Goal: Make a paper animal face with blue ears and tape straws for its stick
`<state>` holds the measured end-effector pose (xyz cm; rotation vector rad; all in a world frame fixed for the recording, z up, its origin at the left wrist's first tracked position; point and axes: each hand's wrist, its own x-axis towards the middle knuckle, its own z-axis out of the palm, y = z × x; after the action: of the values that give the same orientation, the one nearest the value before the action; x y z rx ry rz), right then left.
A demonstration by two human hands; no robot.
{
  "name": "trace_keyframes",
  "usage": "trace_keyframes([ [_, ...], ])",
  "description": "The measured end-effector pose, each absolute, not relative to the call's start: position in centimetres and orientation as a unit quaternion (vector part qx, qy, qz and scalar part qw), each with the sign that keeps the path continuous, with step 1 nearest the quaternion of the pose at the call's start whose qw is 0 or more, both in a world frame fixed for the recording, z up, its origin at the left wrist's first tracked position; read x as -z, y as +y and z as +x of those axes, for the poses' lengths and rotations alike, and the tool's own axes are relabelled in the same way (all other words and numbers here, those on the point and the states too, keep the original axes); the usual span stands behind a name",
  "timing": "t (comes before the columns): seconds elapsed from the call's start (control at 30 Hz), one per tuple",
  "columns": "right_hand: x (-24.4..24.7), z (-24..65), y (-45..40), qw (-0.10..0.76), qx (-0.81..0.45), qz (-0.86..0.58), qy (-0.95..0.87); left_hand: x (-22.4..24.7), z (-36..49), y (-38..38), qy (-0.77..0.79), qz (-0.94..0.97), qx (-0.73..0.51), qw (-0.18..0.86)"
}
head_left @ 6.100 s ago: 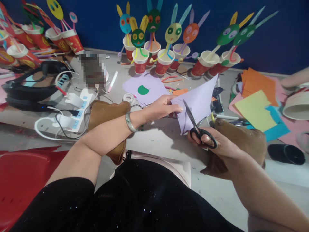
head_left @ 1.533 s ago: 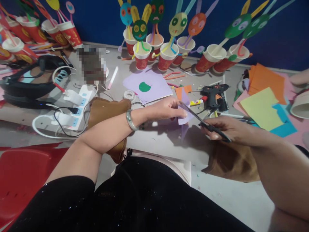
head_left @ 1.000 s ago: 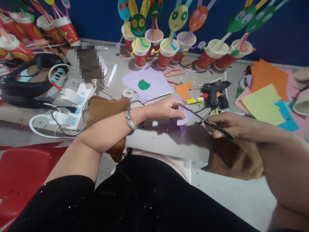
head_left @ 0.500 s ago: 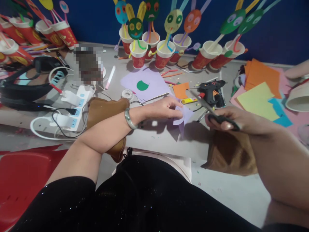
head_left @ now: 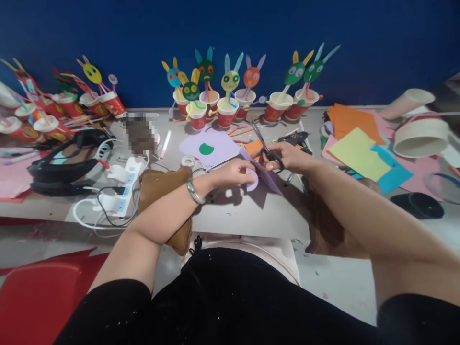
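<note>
My left hand (head_left: 235, 173) pinches a piece of purple paper (head_left: 268, 178) over the front of the table, and a curled strip of it hangs at the fingertips. Held in my right hand (head_left: 287, 157) is a pair of scissors (head_left: 264, 139) with dark handles, the blades pointing up and away. The right fingers are close to the paper; whether they touch it I cannot tell. Behind the hands lies a larger purple sheet (head_left: 226, 141) with a green paper shape (head_left: 206, 149) on it. A roll of tape (head_left: 188, 161) sits left of that sheet.
Red paper cups (head_left: 227, 117) with paper rabbit figures line the back by the blue wall. A power strip (head_left: 125, 191) with cables and a black headset (head_left: 68, 163) are at left. Coloured paper (head_left: 359, 148), a dark glue gun (head_left: 293, 138) and a black cylinder (head_left: 417, 205) are at right.
My right hand has moved left with the scissors, up to the purple paper. The paper has turned in my left hand. The head view has tilted up, showing more wall.
</note>
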<state>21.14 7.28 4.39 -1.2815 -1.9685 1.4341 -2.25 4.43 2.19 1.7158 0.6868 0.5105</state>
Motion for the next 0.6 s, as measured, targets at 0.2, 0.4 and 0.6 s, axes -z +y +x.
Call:
trace_keyframes([
  [0.2, -4.4, 20.8, 3.1, 0.220, -0.372, -0.520, -0.737, -2.3, -1.9, 4.4, 0.326, 0.712, -0.241, 0.574],
  [0.4, -5.9, 24.6, 2.2, 0.274, -0.194, -0.639, -0.692, -2.1, -1.7, 4.5, 0.363, 0.651, -0.293, 0.598],
  [0.6, -9.3, 29.8, 4.1, 0.181, 0.192, -0.726, -0.636, -2.1, -1.7, 4.9, 0.406, 0.512, -0.414, 0.634],
])
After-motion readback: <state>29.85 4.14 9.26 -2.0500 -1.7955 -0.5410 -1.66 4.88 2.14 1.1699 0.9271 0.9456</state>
